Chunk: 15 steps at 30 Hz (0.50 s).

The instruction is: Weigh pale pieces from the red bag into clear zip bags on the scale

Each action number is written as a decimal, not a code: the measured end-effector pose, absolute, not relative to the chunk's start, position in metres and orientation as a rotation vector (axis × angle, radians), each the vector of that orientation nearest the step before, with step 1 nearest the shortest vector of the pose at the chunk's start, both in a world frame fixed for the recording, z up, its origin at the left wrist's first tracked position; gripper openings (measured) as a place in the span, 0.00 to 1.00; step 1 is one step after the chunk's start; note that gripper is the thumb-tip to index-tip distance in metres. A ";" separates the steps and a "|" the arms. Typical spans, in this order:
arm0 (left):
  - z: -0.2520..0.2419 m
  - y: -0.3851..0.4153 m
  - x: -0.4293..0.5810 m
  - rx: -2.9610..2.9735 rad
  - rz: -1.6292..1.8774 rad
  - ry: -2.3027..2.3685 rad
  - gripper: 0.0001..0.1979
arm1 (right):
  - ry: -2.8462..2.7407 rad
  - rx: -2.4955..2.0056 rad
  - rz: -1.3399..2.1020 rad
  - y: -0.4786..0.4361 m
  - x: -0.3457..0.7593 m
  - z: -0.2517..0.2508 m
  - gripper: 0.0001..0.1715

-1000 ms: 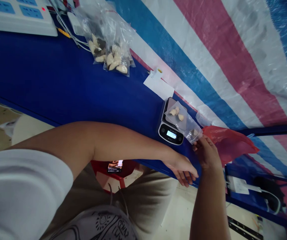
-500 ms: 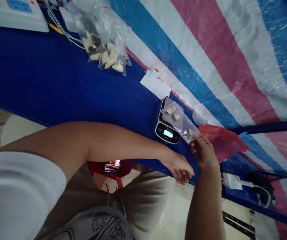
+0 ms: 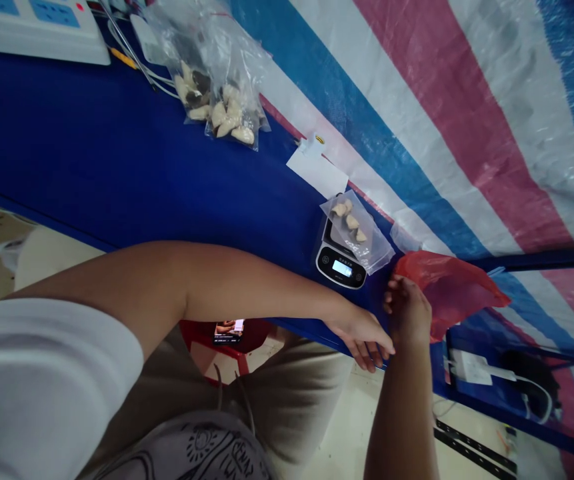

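Note:
A small clear bag (image 3: 361,233) with a few pale pieces inside lies on a small black digital scale (image 3: 339,265), whose display is lit. My right hand (image 3: 407,310) is just right of the scale. It is off the bag, with loosely bent fingers that hold nothing, next to a red plastic bag (image 3: 449,287). My left hand (image 3: 364,335) rests open on the near edge of the blue table (image 3: 117,160), and its fingers hang over the edge.
Two larger clear bags of pale pieces (image 3: 221,107) lie at the far left of the table beside a white power strip (image 3: 31,27) and cables. A white paper slip (image 3: 317,172) lies behind the scale. A striped tarp (image 3: 441,100) hangs behind. A white charger (image 3: 471,368) sits at the right.
My right hand let go of the small bag's corner and drew back toward the red bag. The small bag now lies wholly on the scale. My left hand stayed put.

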<state>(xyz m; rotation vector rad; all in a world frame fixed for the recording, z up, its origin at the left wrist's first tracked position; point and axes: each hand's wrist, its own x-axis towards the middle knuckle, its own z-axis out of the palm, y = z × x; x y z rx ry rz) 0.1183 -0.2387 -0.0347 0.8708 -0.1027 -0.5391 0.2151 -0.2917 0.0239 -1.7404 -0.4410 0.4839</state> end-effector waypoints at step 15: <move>0.005 -0.227 0.081 1.200 0.110 -0.147 0.38 | -0.595 -1.751 0.186 -0.316 0.211 -0.009 0.37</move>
